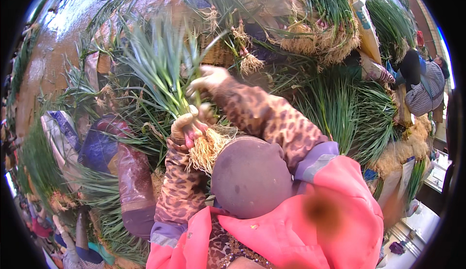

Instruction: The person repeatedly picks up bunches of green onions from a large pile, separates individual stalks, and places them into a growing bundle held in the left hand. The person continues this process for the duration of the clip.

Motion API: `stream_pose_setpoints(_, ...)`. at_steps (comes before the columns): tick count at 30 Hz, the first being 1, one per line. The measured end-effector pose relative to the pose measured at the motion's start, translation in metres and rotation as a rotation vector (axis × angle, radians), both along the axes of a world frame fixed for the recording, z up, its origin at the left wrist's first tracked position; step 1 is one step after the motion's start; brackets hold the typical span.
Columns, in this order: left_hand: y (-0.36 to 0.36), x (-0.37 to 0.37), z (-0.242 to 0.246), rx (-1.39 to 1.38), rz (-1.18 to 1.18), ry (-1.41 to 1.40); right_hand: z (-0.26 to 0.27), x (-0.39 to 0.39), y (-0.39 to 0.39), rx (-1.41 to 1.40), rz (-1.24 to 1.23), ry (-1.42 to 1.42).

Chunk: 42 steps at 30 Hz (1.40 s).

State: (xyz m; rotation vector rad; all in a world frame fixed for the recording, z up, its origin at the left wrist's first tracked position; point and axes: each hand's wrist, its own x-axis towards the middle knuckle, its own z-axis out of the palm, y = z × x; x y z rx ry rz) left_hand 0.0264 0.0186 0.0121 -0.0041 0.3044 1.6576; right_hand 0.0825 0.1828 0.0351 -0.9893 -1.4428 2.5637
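My left hand (184, 121) is closed around a bunch of green garlic plants (169, 87), just above the pinkish bulbs. The bulbs and their pale roots (207, 149) hang toward my body, and the long green leaves spread away from me. Beside the leaves on the right, my right hand (207, 81) is raised and blurred, fingers bent around part of a green stalk. Whether that stalk belongs to the held bunch I cannot tell. Both forearms wear leopard-print sleeves. More plants with roots (251, 63) lie just beyond my right hand.
Rooted bundles (316, 39) lie at the upper right, with leafy heaps (335, 105) right of my arm. A dark red boot (134, 181) and a blue sheet (98, 145) are at left. A person (426, 83) sits at far right; others are at lower left. Wet brown ground (47, 58) shows upper left.
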Motion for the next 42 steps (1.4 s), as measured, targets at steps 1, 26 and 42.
stream_pose_setpoints(1, -0.004, -0.002, 0.0, 0.063, -0.065, -0.042, -0.001, 0.013, 0.009, -0.014, -0.183, 0.152)
stream_pose_setpoints(26, -0.056, -0.046, -0.009, -0.394, 0.379, 0.078, -0.057, -0.118, 0.086, 0.937, -0.044, -0.418)
stream_pose_setpoints(42, -0.06, -0.076, 0.026, -0.35, 0.596, 0.282, -0.007, 0.018, 0.229, 1.685, -0.311, -0.438)
